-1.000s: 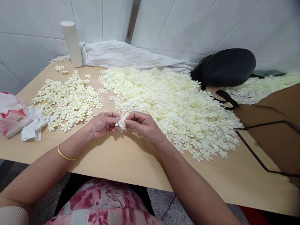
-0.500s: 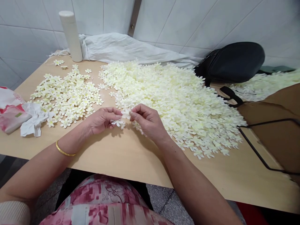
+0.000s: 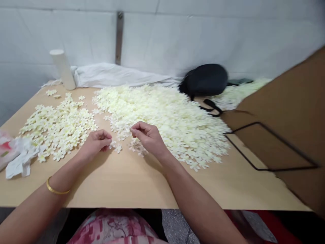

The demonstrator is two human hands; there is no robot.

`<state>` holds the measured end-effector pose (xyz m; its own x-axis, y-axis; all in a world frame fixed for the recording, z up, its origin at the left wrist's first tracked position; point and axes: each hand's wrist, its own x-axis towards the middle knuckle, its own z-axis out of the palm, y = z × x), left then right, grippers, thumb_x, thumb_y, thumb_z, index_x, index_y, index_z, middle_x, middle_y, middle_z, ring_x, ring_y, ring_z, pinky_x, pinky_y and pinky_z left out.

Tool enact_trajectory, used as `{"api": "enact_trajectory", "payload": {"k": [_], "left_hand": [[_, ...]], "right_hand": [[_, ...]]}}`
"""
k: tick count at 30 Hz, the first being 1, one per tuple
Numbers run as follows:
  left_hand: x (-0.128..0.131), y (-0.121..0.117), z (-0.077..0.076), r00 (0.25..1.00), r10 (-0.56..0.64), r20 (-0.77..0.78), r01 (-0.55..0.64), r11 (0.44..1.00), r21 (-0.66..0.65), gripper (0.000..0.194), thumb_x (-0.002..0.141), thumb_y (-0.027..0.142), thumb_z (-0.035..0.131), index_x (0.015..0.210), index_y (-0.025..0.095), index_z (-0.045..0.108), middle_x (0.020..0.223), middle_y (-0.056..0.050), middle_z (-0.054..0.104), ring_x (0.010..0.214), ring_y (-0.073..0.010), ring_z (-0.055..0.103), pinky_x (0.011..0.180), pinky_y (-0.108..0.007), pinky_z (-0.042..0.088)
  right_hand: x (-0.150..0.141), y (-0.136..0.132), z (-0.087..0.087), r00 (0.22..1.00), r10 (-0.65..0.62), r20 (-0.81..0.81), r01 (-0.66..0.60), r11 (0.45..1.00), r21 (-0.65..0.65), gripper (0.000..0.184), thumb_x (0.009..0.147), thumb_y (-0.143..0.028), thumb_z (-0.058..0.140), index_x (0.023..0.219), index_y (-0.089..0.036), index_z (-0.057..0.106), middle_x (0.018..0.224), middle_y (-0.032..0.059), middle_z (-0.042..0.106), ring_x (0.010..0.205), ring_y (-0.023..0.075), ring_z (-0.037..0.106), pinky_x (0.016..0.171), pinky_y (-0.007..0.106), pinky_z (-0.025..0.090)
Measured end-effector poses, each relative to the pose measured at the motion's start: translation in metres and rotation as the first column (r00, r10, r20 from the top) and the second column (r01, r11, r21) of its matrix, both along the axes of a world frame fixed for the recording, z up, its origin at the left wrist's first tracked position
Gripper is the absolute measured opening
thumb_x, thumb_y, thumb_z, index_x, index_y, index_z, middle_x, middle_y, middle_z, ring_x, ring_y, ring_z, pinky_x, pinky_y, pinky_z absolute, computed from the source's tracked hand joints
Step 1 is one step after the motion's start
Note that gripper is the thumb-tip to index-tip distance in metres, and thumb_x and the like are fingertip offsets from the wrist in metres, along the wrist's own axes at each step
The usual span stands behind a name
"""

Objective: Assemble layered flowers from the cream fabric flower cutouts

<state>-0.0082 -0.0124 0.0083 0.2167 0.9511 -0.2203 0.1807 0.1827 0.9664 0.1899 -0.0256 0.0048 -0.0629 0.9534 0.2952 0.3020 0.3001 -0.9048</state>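
Note:
My left hand (image 3: 97,142) rests on the wooden table (image 3: 127,179), fingers curled, with a cream fabric flower (image 3: 113,146) at its fingertips. A short way to the right, my right hand (image 3: 146,136) is pinched shut at the near edge of the large heap of cream flowers (image 3: 162,115); what it pinches is too blurred to name. A thinner spread of flowers (image 3: 58,125) lies to the left of my left hand. A gold bangle (image 3: 54,190) is on my left wrist.
A white cylinder bottle (image 3: 62,69) and a white cloth (image 3: 114,74) sit at the back by the tiled wall. A black bag (image 3: 205,79) lies back right. Brown cardboard (image 3: 284,112) with a black wire frame (image 3: 254,149) fills the right. Crumpled paper (image 3: 17,162) lies far left.
My hands, which were together on one flower, have drawn apart; the left has sunk to the table. The camera has tilted up and swung, so the cardboard looms larger.

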Motion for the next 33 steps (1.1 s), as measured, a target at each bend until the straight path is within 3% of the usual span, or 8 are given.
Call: {"api": "enact_trajectory", "payload": {"k": [2, 6, 11, 16, 20, 25, 30, 33], "left_hand": [[-0.001, 0.003, -0.002, 1.000, 0.002, 0.011, -0.002, 1.000, 0.014, 0.016, 0.061, 0.024, 0.070, 0.066, 0.016, 0.057, 0.050, 0.002, 0.054, 0.046, -0.0075, 0.048, 0.048, -0.020, 0.036], [0.001, 0.005, -0.004, 1.000, 0.006, 0.009, -0.007, 0.999, 0.045, 0.017, 0.063, 0.026, 0.071, 0.068, 0.016, 0.059, 0.051, 0.002, 0.055, 0.044, -0.0068, 0.045, 0.046, -0.020, 0.034], [0.017, 0.003, 0.005, 0.999, -0.001, -0.047, 0.004, 0.998, 0.064, 0.016, 0.060, 0.026, 0.071, 0.066, 0.016, 0.060, 0.050, 0.004, 0.050, 0.042, -0.0056, 0.039, 0.043, -0.018, 0.028], [0.055, 0.015, 0.024, 0.992, -0.047, -0.116, 0.074, 0.968, 0.242, 0.011, 0.061, 0.022, 0.067, 0.064, 0.015, 0.060, 0.054, 0.003, 0.051, 0.047, -0.0068, 0.041, 0.046, -0.020, 0.030], [0.097, 0.036, 0.033, 0.991, -0.077, -0.111, 0.116, 0.906, 0.408, 0.007, 0.062, 0.020, 0.062, 0.062, 0.015, 0.058, 0.055, 0.003, 0.051, 0.051, -0.0084, 0.043, 0.049, -0.022, 0.031], [0.124, 0.062, 0.025, 0.988, -0.057, -0.143, 0.123, 0.850, 0.512, 0.006, 0.063, 0.020, 0.060, 0.062, 0.015, 0.057, 0.059, 0.001, 0.053, 0.059, -0.0107, 0.047, 0.058, -0.024, 0.037], [0.097, 0.064, 0.017, 0.983, 0.067, -0.173, 0.033, 0.857, 0.514, 0.006, 0.063, 0.020, 0.057, 0.060, 0.015, 0.057, 0.060, 0.001, 0.053, 0.060, -0.0111, 0.046, 0.059, -0.024, 0.036], [0.065, 0.055, 0.015, 0.976, 0.140, -0.165, -0.031, 0.847, 0.531, 0.006, 0.063, 0.020, 0.057, 0.059, 0.015, 0.057, 0.057, 0.002, 0.051, 0.058, -0.0102, 0.044, 0.058, -0.024, 0.035]], "right_hand": [[0.012, 0.008, 0.003, 0.971, -0.237, 0.003, 0.234, 0.960, 0.152, 0.017, 0.079, -0.028, 0.051, 0.065, -0.019, 0.052, 0.064, -0.0007, 0.052, 0.064, 0.0133, 0.048, 0.065, 0.028, 0.039], [0.044, 0.021, 0.005, 0.791, -0.598, 0.130, 0.545, 0.785, 0.293, 0.015, 0.078, -0.024, 0.050, 0.063, -0.020, 0.053, 0.075, 0.0051, 0.057, 0.081, 0.0209, 0.050, 0.076, 0.036, 0.037], [0.069, 0.035, -0.007, 0.609, -0.739, 0.289, 0.699, 0.672, 0.245, 0.008, 0.074, -0.021, 0.052, 0.071, -0.020, 0.059, 0.092, 0.0109, 0.056, 0.096, 0.0290, 0.042, 0.079, 0.044, 0.035], [0.077, 0.041, -0.012, 0.562, -0.822, 0.096, 0.772, 0.563, 0.295, 0.013, 0.077, -0.022, 0.047, 0.081, -0.021, 0.059, 0.093, 0.0111, 0.056, 0.094, 0.0274, 0.042, 0.079, 0.043, 0.035], [0.078, 0.041, -0.010, 0.571, -0.820, 0.036, 0.781, 0.557, 0.282, 0.012, 0.077, -0.025, 0.046, 0.078, -0.021, 0.058, 0.090, 0.0097, 0.058, 0.092, 0.0259, 0.044, 0.080, 0.041, 0.035], [0.077, 0.040, -0.011, 0.564, -0.825, 0.050, 0.770, 0.546, 0.331, 0.011, 0.078, -0.024, 0.047, 0.075, -0.020, 0.057, 0.088, 0.0105, 0.060, 0.090, 0.0260, 0.046, 0.083, 0.041, 0.035], [0.068, 0.032, -0.011, 0.553, -0.825, 0.115, 0.716, 0.541, 0.441, 0.017, 0.083, -0.024, 0.042, 0.075, -0.021, 0.056, 0.087, 0.0102, 0.058, 0.092, 0.0264, 0.046, 0.082, 0.041, 0.035], [0.051, 0.023, -0.011, 0.626, -0.748, 0.220, 0.585, 0.637, 0.503, 0.019, 0.085, -0.023, 0.040, 0.078, -0.020, 0.057, 0.086, 0.0096, 0.057, 0.091, 0.0256, 0.047, 0.081, 0.041, 0.035]]}}
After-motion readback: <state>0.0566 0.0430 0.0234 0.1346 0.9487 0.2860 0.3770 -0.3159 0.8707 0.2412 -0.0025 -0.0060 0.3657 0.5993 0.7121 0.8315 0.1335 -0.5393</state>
